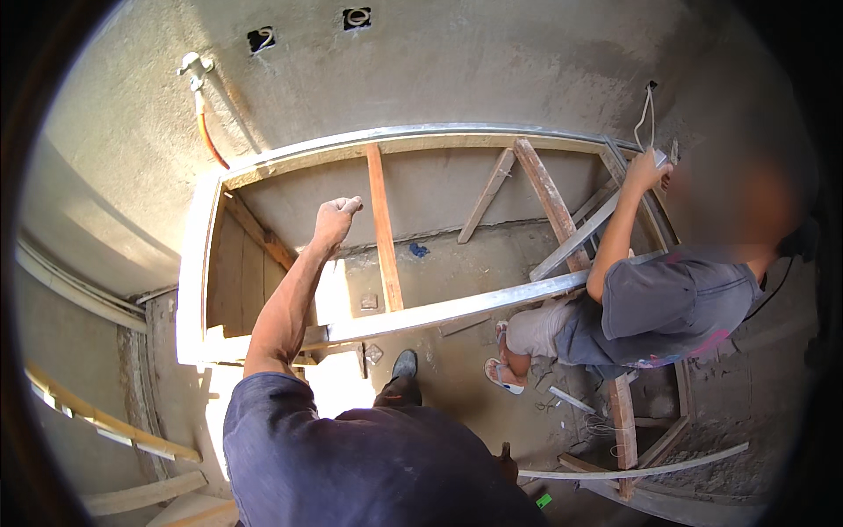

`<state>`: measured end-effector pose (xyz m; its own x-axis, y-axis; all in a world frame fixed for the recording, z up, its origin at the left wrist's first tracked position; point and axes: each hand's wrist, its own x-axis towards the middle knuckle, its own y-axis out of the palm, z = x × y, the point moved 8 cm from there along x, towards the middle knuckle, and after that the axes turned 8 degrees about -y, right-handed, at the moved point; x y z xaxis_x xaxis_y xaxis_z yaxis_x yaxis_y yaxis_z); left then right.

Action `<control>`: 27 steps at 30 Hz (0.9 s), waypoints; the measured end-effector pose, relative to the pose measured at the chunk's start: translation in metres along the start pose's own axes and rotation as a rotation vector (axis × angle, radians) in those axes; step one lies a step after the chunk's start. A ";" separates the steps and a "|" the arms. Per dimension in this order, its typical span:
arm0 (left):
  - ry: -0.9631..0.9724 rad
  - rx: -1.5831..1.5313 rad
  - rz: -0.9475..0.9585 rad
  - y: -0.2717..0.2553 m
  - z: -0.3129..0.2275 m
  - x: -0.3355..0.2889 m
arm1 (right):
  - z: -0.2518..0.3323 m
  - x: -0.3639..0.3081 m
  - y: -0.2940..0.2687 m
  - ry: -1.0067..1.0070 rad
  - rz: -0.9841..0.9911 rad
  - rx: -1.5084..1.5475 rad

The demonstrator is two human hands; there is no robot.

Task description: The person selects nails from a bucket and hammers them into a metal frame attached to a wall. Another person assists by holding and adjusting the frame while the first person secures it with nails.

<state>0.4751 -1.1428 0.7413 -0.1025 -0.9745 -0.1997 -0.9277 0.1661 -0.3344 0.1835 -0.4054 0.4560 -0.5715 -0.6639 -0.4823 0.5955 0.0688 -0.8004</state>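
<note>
Left hand held over the wooden frame, just beside its reddish crossbar

The wooden frame (457, 307) runs along the wall (492, 61), a pale metal strip along its far edge and another on its near rail. The person's left arm reaches across that near rail, so the left hand (334, 224) hovers over the frame's left half. Its fingers are curled together into a loose fist; whether something small is pinched inside cannot be told. The frame thus lies beneath and around this hand, and its reddish crossbar (384, 227) stands just to the right, apparently apart from it.

What seems to be part of the right hand (507, 462) shows on the near side of the frame, close against the person's torso; too little of it is visible to tell how its fingers stand.

At the frame's right end, a co-worker (672, 307) in a grey shirt holds a small whitish thing (660, 158) near a white cable (645, 119) hanging from the wall. Beyond the frame's left far corner, an orange pipe (206, 136) comes down the wall. Through the frame's opening, a blue scrap (419, 250) shows on the floor.
</note>
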 end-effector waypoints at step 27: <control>0.479 1.169 0.111 -0.076 0.098 -0.201 | -0.078 -0.114 0.055 0.122 0.100 0.123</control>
<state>0.6014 -0.9443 0.7166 -0.5048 -0.8632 -0.0087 -0.0618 0.0462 -0.9970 0.2376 -0.2681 0.4391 -0.5661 -0.5624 -0.6027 0.7130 0.0329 -0.7004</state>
